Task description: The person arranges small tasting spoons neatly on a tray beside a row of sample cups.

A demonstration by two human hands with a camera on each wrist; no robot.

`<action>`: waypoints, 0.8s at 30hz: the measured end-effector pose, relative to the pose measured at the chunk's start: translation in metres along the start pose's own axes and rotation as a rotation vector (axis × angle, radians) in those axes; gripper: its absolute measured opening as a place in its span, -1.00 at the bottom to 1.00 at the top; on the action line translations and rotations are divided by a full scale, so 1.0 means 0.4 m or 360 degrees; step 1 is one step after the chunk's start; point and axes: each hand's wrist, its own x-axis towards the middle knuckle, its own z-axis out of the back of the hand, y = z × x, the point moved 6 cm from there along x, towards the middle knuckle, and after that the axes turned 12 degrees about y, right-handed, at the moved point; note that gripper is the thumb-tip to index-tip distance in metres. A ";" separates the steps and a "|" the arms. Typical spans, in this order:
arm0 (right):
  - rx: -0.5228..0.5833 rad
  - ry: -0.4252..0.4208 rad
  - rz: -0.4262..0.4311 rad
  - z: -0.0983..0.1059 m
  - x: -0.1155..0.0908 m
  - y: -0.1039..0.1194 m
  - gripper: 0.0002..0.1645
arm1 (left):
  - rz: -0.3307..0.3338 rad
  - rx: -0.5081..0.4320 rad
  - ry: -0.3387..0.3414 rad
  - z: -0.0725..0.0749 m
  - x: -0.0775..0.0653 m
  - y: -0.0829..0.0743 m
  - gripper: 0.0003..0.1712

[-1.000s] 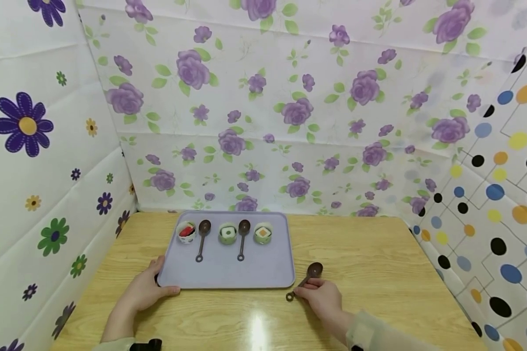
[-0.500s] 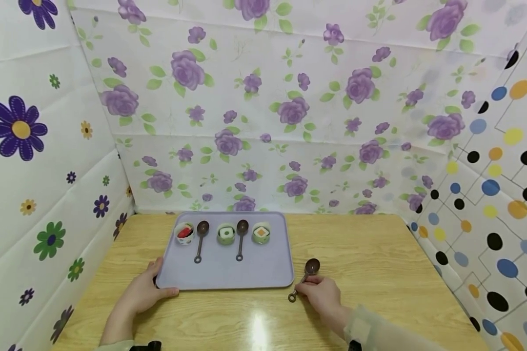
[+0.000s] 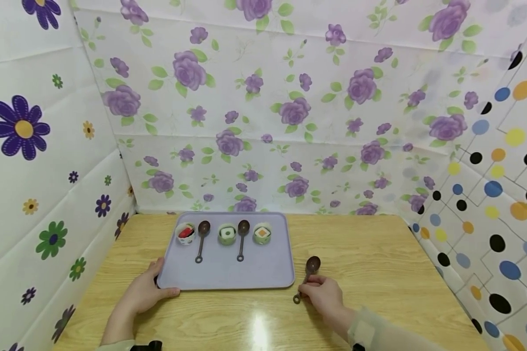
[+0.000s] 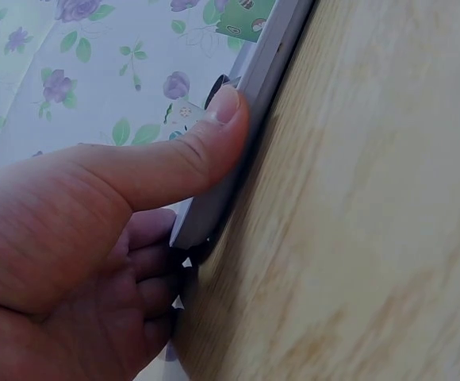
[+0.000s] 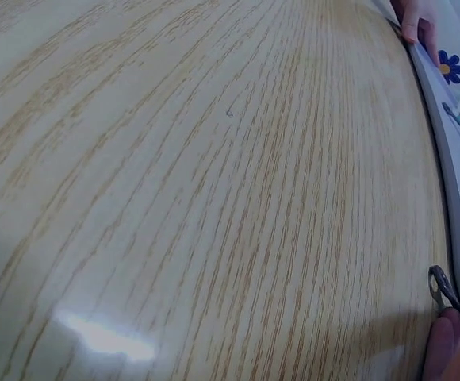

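My right hand [image 3: 327, 298] pinches a dark brown spoon [image 3: 313, 264] by its handle, just right of the tray's front right corner. The spoon's bowl points away from me and its ring end towards me. At the lavender tray's [image 3: 221, 279] front left corner, my left hand [image 3: 141, 293] grips the rim, thumb [image 4: 214, 119] along the front edge and fingers round the corner. Two more brown spoons [image 3: 204, 229] [image 3: 243, 228] lie on the tray between three small cups. One cup [image 3: 185, 240] holds something red and black; the two green cups [image 3: 227, 240] [image 3: 262, 240] hold white-topped pieces.
A wood-grain table [image 3: 360, 239] carries everything. Behind it stands a cloth screen [image 3: 263, 161] with purple roses. Patterned sheets close off the left side [image 3: 61, 195] and the right side [image 3: 483, 229].
The spoon in my right hand has turned to stand more upright in the head view, its ring end shifting right. My left hand keeps its place on the tray, which stays put.
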 end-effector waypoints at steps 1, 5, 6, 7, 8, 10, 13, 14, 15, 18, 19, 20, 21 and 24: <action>0.0002 -0.0003 0.0009 0.000 0.000 0.001 -0.48 | 0.0000 -0.0003 0.0000 0.000 0.000 0.000 0.53; 0.0031 -0.0011 0.0049 0.001 0.006 0.006 -0.48 | -0.0006 -0.0013 -0.0006 -0.001 -0.001 -0.002 0.52; 0.0042 -0.0013 0.0059 0.002 0.008 0.008 -0.47 | -0.0010 -0.0017 -0.0008 -0.001 -0.002 -0.002 0.52; 0.0057 -0.0016 0.0071 0.003 0.010 0.009 -0.46 | -0.0014 -0.0023 -0.0009 -0.001 -0.002 -0.002 0.52; 0.0067 -0.0019 0.0076 0.004 0.013 0.010 -0.46 | -0.0017 -0.0028 -0.0010 -0.001 -0.002 -0.002 0.52; 0.0108 -0.0013 0.0079 0.006 0.020 0.009 -0.44 | -0.0023 -0.0037 -0.0012 -0.001 -0.003 -0.002 0.52; 0.0185 0.0008 0.0069 0.010 0.027 0.006 -0.43 | -0.0029 -0.0050 -0.0016 -0.001 -0.002 -0.002 0.52; 0.0220 0.0022 0.0064 0.011 0.030 0.005 -0.43 | -0.0032 -0.0053 -0.0019 -0.001 -0.002 -0.001 0.52; 0.0255 0.0040 0.0061 0.012 0.034 0.004 -0.43 | -0.0034 -0.0054 -0.0022 0.000 -0.002 0.000 0.52; 0.0355 0.0062 0.0055 0.016 0.042 0.005 -0.42 | -0.0035 -0.0055 -0.0026 0.000 0.001 0.003 0.52; 0.0374 0.0065 0.0055 0.018 0.045 0.007 -0.42 | -0.0034 -0.0053 -0.0027 0.000 0.002 0.005 0.52; 0.0393 0.0065 0.0056 0.021 0.048 0.008 -0.42 | -0.0034 -0.0047 -0.0027 0.000 0.003 0.007 0.52; 0.0402 0.0062 0.0061 0.024 0.051 0.011 -0.42 | -0.0033 -0.0044 -0.0028 -0.001 0.004 0.009 0.52; 0.0450 0.0050 0.0076 0.031 0.062 0.018 -0.42 | -0.0039 -0.0037 -0.0034 -0.004 0.005 0.014 0.52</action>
